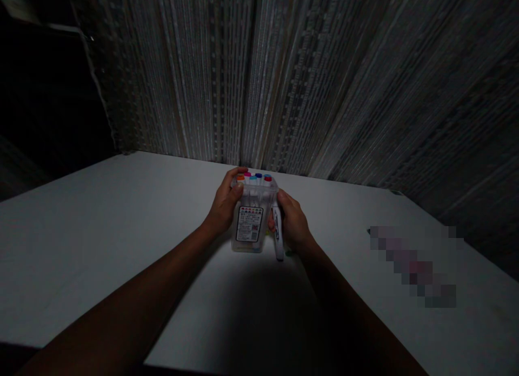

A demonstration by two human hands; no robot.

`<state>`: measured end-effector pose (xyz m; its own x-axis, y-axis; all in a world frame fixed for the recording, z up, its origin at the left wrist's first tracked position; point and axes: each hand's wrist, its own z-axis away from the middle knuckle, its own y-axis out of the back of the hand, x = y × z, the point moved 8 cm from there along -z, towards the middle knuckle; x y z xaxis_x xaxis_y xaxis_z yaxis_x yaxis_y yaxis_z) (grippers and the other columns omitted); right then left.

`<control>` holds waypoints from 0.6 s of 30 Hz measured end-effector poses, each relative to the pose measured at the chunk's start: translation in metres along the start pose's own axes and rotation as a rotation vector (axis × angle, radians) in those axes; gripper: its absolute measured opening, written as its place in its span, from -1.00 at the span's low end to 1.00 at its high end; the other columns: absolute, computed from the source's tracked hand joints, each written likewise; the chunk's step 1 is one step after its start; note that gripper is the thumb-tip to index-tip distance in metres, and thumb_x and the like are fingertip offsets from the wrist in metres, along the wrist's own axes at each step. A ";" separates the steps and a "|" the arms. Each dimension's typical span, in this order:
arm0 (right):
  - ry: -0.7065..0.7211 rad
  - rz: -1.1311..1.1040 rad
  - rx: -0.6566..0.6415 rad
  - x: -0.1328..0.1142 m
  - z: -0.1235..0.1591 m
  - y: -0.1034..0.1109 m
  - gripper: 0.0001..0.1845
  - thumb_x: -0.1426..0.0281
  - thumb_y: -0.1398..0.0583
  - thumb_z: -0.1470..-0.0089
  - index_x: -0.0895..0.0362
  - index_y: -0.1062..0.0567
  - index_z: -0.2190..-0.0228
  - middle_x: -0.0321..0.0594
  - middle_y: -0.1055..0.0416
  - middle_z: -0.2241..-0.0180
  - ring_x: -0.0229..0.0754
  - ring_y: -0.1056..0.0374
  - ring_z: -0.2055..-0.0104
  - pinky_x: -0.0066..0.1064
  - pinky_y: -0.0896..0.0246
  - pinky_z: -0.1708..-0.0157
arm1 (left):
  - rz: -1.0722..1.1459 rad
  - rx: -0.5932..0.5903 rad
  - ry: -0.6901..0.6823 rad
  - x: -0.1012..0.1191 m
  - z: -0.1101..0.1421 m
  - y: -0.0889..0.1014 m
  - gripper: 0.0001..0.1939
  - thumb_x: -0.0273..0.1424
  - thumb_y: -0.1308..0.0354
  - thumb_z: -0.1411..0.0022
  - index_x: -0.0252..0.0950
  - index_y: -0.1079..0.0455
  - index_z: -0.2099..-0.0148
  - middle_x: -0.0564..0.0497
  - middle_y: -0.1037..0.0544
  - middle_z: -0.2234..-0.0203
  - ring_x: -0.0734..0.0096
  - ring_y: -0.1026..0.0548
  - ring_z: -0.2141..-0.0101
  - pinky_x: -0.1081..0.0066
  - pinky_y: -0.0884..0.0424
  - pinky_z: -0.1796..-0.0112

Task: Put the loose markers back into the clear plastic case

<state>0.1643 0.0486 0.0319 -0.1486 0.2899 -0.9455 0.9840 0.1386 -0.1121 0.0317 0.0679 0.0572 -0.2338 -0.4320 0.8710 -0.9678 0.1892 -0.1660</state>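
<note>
A clear plastic marker case (252,251) with a printed label is held upright, its label side facing me. Several markers stand inside it, with orange, pink, light blue, dark blue and red ends showing at the top. My left hand (225,203) grips the case by its upper left side, the thumb on the front edge. In my right hand (294,219) is a white marker (278,232), pointing downward beside the case. The right fingers curl behind that marker, partly hidden. Small green and yellow spots show near the right hand, too dim to name.
A white table (121,246) spreads under both hands. Behind it hangs a striped patterned curtain (227,84). At the right on the table lies a long, blurred-out item (413,265). Dark furniture stands at the far left.
</note>
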 end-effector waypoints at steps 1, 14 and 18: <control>-0.007 0.000 0.003 0.000 0.000 0.000 -0.55 0.03 -0.04 -0.09 0.14 -0.41 0.21 -0.45 -0.19 0.79 -0.36 -0.05 0.78 -0.52 0.06 0.77 | -0.001 0.005 0.005 0.000 0.000 0.000 -0.27 0.18 -0.09 0.19 -0.23 -0.23 0.08 0.08 -0.47 0.31 0.77 -0.41 0.38 0.74 -0.34 0.34; -0.006 0.016 -0.007 -0.001 0.000 0.000 -0.55 0.04 -0.02 -0.12 0.15 -0.40 0.20 -0.45 -0.19 0.78 -0.35 -0.06 0.77 -0.50 0.06 0.76 | -0.011 -0.013 -0.002 -0.002 -0.001 0.000 -0.30 0.16 -0.06 0.13 -0.23 -0.21 0.06 0.08 -0.46 0.30 0.79 -0.40 0.39 0.74 -0.31 0.34; -0.015 0.012 -0.011 -0.001 0.001 -0.001 -0.54 0.05 -0.02 -0.12 0.15 -0.40 0.18 -0.45 -0.18 0.78 -0.35 -0.05 0.77 -0.51 0.07 0.76 | -0.014 -0.010 -0.008 0.000 0.000 -0.001 -0.30 0.15 -0.06 0.12 -0.25 -0.21 0.06 0.06 -0.46 0.30 0.78 -0.38 0.38 0.73 -0.31 0.34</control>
<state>0.1638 0.0473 0.0329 -0.1347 0.2771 -0.9514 0.9845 0.1459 -0.0969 0.0320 0.0675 0.0577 -0.2210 -0.4416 0.8696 -0.9701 0.1915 -0.1493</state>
